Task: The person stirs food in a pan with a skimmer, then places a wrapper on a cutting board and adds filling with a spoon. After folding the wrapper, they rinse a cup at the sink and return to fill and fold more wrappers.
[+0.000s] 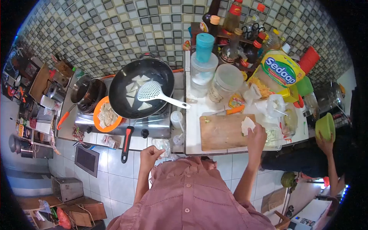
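Note:
My right hand [257, 138] pinches a thin white piece [247, 125] over the right end of the wooden cutting board [220, 134]. My left hand [151, 156] is closed, thumb against fingertips, beside a small clear container [162, 147] at the counter's front edge; what it holds, if anything, is too small to tell. On the stove, a black frying pan [124, 78] holds several white triangular pieces [135, 86]. A white slotted spatula [151, 91] lies across the pan, its handle over the right rim. A knife with an orange handle [234, 110] lies behind the board.
An orange plate [119, 121] of pale pieces sits left of the pan handle [127, 143]. Jars [226, 82], bottles [230, 51] and a yellow Sedaap pack [281, 69] crowd the counter's back. Another person's hand [325, 145] holds a green bowl [326, 126] at right.

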### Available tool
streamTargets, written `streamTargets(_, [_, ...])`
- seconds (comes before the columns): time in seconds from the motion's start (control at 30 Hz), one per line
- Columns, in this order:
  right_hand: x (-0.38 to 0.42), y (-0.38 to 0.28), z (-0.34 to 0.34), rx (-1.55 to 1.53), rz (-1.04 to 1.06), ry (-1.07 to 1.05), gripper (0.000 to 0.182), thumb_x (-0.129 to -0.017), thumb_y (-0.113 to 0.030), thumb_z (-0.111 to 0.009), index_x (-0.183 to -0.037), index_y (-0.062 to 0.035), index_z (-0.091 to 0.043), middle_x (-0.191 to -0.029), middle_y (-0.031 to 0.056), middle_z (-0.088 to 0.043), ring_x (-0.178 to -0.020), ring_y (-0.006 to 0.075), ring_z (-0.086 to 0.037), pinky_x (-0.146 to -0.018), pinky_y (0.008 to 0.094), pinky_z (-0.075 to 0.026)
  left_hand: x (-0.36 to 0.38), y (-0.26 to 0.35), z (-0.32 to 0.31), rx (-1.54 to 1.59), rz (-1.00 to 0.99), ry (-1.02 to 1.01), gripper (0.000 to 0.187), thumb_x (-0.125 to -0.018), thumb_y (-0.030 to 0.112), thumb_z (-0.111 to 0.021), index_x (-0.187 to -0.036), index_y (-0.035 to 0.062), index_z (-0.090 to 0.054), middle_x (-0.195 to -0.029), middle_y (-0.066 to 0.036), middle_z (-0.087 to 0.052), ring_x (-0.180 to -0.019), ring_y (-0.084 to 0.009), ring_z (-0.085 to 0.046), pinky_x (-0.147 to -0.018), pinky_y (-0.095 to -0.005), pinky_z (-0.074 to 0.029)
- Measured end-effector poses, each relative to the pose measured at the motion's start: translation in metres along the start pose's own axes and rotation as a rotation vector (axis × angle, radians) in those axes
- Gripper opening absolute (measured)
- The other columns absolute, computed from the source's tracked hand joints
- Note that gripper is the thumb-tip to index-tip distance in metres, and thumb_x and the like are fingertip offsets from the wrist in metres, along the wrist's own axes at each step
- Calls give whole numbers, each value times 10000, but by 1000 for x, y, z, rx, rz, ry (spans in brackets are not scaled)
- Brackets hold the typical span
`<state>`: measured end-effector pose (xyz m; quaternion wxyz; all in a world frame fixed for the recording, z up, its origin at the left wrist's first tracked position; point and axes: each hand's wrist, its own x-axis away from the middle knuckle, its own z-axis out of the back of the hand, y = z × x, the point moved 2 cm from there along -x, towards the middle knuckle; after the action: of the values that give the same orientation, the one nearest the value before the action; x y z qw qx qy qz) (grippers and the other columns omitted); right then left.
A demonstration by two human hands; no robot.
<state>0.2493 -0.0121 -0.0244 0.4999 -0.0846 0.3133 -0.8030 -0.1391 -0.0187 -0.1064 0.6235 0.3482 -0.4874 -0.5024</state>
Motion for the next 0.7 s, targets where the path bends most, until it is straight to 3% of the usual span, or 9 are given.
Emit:
streamTargets(0.07, [-15,29,-9,281,164,232,282,-743,-156,-609,-983,-20,-548,-978,159,-547,-908,289,-516,-801,363,-384,3,15,-14,-43,-13,-3,262,-803,178,-629,-605,13,-580,-479,-6,-491,-429,-36,-417,-404,-203,-320])
streamTargets(0.13, [-21,47,-10,249,176,224,297,-728,-167,-625,-975,-18,-554,-948,151,-556,-906,300,-508,-828,383,-366,8,38,-31,101,69,65,338,-828,234,-600,-578,9,-572,-468,-4,-481,-421,-41,-422,-404,-202,-326])
streamTargets(0.2, [-24,49,-9,211,26,35,274,-721,-174,-630,-942,-29,-563,-926,139,-559,-889,294,-510,-795,388,-383,11,54,-49,128,49,62,373,-850,263,-568,-593,-8,-571,-472,-9,-485,-434,-48,-441,-415,-197,-338])
streamTargets(0.3, [-27,54,-4,173,34,86,169,-727,-141,-614,-863,-48,-580,-891,111,-569,-833,283,-524,-725,387,-407,15,73,-76,178,-19,51,377,-860,250,-553,-593,-16,-568,-480,-15,-489,-451,-53,-460,-438,-195,-363])
streamTargets(0.47, [-28,44,14,-128,-22,6,85,-745,-83,-599,-812,-36,-576,-739,83,-586,-660,205,-566,-609,306,-436,18,100,-129,288,-63,-47,218,-856,189,-562,-789,-18,-581,-617,-8,-551,-559,-53,-500,-525,-196,-410])
streamTargets(0.5, [-26,39,17,-321,9,-65,72,-755,-74,-600,-805,-29,-575,-698,73,-584,-624,157,-557,-581,271,-429,15,98,-139,307,-113,-122,171,-857,143,-554,-935,-9,-557,-765,-24,-588,-689,-60,-535,-637,-205,-439])
streamTargets(0.6, [-16,29,21,-726,-47,-394,62,-789,-60,-593,-791,-1,-572,-665,-25,-559,-627,41,-496,-534,197,-389,20,131,-183,538,-145,-172,190,-863,116,-534,-1011,-3,-536,-905,-55,-596,-805,-68,-543,-744,-222,-441])
streamTargets(0.63, [-11,26,25,-720,-51,-396,62,-789,-60,-593,-791,-1,-572,-665,-25,-559,-627,41,-496,-534,197,-389,20,131,-193,561,-141,-302,247,-861,94,-530,-1088,-1,-510,-1021,-64,-577,-872,-70,-535,-789,-225,-434])
streamTargets(0.7, [-2,19,29,-841,-29,-639,70,-800,-73,-584,-811,-3,-583,-672,-17,-549,-623,52,-489,-537,196,-397,25,132,-213,537,-42,-366,258,-862,104,-533,-1096,-3,-513,-1010,-53,-582,-861,-68,-537,-780,-221,-436])
